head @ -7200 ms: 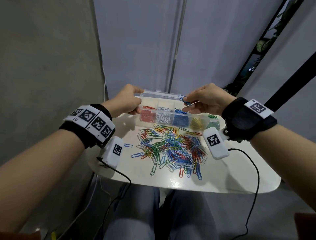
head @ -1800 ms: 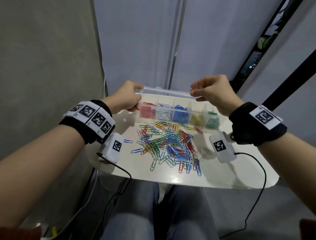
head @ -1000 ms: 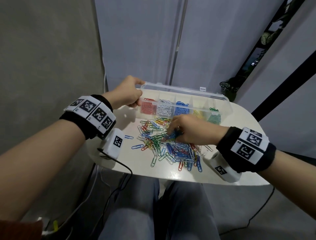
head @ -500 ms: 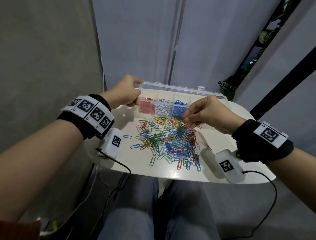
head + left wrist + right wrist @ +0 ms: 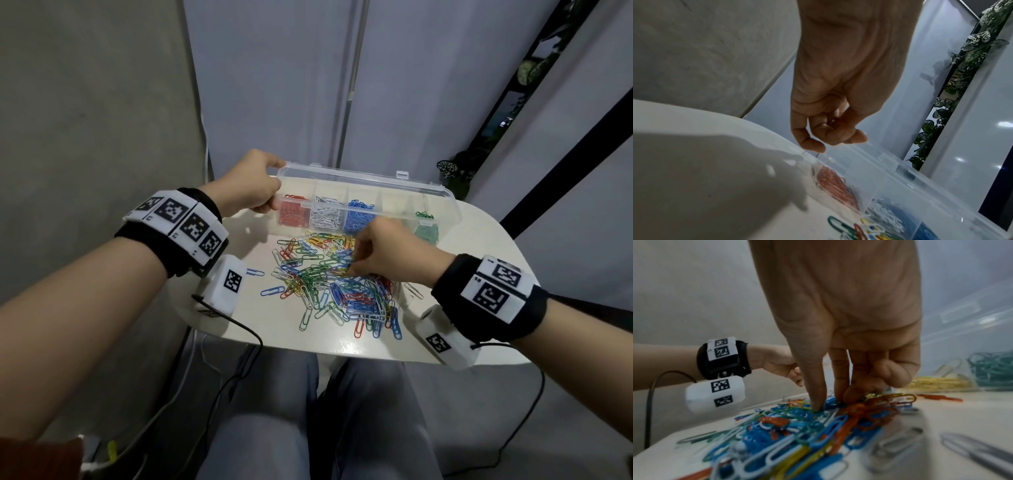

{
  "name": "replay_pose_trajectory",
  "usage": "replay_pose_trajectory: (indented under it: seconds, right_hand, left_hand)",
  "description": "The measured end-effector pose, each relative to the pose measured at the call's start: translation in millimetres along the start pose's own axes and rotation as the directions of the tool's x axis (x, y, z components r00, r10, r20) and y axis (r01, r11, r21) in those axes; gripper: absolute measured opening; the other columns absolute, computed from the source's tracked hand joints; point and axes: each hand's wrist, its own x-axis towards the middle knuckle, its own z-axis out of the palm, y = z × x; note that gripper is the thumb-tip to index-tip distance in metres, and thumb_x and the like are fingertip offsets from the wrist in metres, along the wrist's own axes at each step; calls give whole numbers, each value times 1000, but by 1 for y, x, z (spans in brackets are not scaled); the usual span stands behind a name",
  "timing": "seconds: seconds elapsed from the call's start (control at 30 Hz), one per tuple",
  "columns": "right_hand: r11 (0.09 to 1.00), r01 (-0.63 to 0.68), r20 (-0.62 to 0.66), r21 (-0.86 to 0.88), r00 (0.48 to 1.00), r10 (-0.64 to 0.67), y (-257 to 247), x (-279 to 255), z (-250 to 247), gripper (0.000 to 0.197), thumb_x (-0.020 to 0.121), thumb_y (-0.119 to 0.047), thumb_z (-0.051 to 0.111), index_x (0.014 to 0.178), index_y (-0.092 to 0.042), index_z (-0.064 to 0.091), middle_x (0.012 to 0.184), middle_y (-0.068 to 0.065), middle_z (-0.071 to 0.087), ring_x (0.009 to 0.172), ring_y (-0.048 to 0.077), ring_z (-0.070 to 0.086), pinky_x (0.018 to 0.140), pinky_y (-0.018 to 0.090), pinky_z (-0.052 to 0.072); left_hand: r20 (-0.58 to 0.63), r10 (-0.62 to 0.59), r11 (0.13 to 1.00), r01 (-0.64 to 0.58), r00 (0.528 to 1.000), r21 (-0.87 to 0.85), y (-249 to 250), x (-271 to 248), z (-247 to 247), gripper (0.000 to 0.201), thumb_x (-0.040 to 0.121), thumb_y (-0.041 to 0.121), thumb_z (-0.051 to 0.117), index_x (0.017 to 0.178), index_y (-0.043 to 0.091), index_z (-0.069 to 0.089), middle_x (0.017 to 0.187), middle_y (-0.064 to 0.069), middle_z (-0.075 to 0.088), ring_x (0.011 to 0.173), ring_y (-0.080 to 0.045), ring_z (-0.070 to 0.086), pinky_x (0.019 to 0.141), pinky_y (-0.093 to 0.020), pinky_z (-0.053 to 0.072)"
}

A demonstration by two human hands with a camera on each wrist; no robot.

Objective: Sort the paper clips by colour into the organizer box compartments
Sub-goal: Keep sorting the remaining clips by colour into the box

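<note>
left hand (image 5: 251, 186) grips organizer box (image 5: 424, 192) end | right hand (image 5: 383, 253) fingertips in clip pile (image 5: 335, 281), pinch unclear | yellow compartment hidden

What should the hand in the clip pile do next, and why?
Probably close the fingers on one clip and lift it out. The right hand is already down in the mixed pile of paper clips, fingertips among blue ones, but which clip it has, if any, is unclear. The left hand holds the organizer box at its end, and the blue compartment is close.
</note>
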Motion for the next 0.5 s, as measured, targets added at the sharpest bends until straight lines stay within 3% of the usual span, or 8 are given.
replay_pose_trajectory:
  seconds: [0.1,0.23,0.33,0.4,0.5]
  right_hand:
    - [1000,8,63,23,998,-9,0,4,-4,9,77,-15,79,79,-9,72,71,1,67,59,7,55,53,20,41]
    - [963,-32,45,269,999,21,6,2,-12,6,77,-1,76,73,-4,72,57,-8,63,46,-4,53,48,10,40]
    - [900,-15,-20,435,999,27,8,-1,-22,6,75,9,73,77,4,70,59,3,66,45,-2,53,46,9,39]
    - [921,33,-39,387,999,-20,10,0,-27,15,74,12,72,79,-2,71,64,7,68,49,1,58,50,11,43]
    - [970,49,-56,236,998,-37,11,4,-27,23,72,6,77,80,-16,74,71,4,71,64,12,65,66,24,53]
  left_hand:
    - [-1,0,1000,0,1000,-1,1,-1,-1,51,99,-3,37,147,13,36,60,-13,56,52,-21,46,52,-29,41]
    - [-2,3,1000,-3,1000,-4,1,-1,0,50,99,-3,37,147,13,36,60,-13,56,52,-21,46,51,-29,41]
    - [0,0,1000,0,1000,-12,0,-1,-1,50,99,-3,38,146,12,36,60,-13,56,51,-20,45,51,-29,40]
    - [2,0,1000,0,1000,-13,0,0,-1,49,99,-3,38,146,12,36,59,-13,56,52,-20,45,51,-29,39]
    - [6,-2,1000,2,1000,-21,1,0,-1,49,99,-3,38,146,12,36,60,-13,56,53,-21,45,51,-29,38]
